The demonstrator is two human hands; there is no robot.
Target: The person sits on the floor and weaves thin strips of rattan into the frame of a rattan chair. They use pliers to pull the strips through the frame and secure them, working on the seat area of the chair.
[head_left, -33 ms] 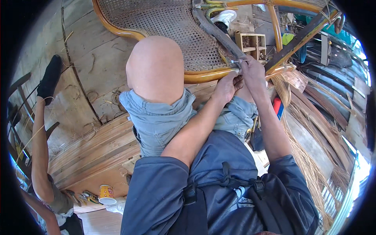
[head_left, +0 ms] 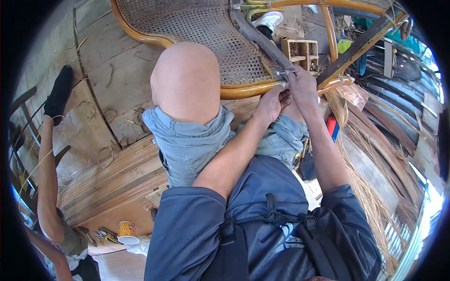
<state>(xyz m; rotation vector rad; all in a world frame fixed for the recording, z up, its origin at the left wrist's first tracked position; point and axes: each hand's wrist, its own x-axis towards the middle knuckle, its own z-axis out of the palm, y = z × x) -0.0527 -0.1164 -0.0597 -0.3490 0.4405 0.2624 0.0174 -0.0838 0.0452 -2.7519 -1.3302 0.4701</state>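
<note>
The chair point(head_left: 251, 90) with a glossy orange-brown rattan frame lies across the top of the view, beyond the person's bare knee. Its perforated tan cane panel point(head_left: 192, 23) is bounded on the right by a dark grey pole point(head_left: 265, 40). The right hand point(head_left: 302, 86) is at the near rail's right end, close to that pole — fingers closed on a slim, silvery tool point(head_left: 282, 73) whose tip points left. The left hand point(head_left: 269, 104) is just beside it, fingers curled at the rail's underside; whether it grips anything cannot be told. Beyond the hands stands a pale wooden compartment box point(head_left: 300, 51). At right hang long straw-coloured strips point(head_left: 361, 173); at lower left — a yellow paper cup point(head_left: 127, 232), tipped toward the viewer.
</note>
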